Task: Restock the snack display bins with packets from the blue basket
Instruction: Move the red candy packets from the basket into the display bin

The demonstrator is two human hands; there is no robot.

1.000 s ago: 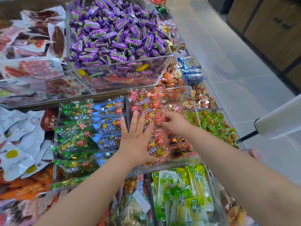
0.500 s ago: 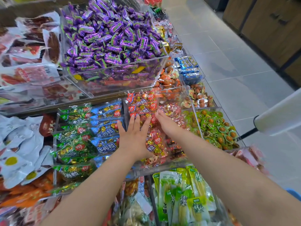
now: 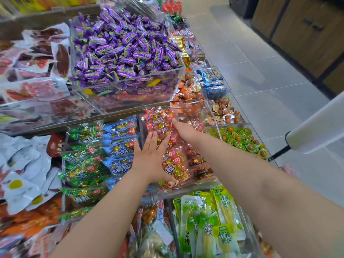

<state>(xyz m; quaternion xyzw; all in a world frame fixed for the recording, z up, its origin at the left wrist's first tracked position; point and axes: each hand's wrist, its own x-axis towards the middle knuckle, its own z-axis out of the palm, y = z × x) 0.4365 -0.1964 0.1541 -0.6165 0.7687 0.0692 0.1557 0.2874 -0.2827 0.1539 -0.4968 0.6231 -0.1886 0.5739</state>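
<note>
Right hand (image 3: pixel 183 131) advanced; left hand (image 3: pixel 151 157) flat on packets (image 3: pixel 158 118)

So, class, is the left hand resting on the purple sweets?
No: the left hand lies flat on the red packets, while the purple sweets sit in a separate bin further back.

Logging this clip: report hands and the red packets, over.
Left hand open, flat on red packets. Right hand open, fingers straight on same pile. Blue basket out of view; nothing blocking.
</note>
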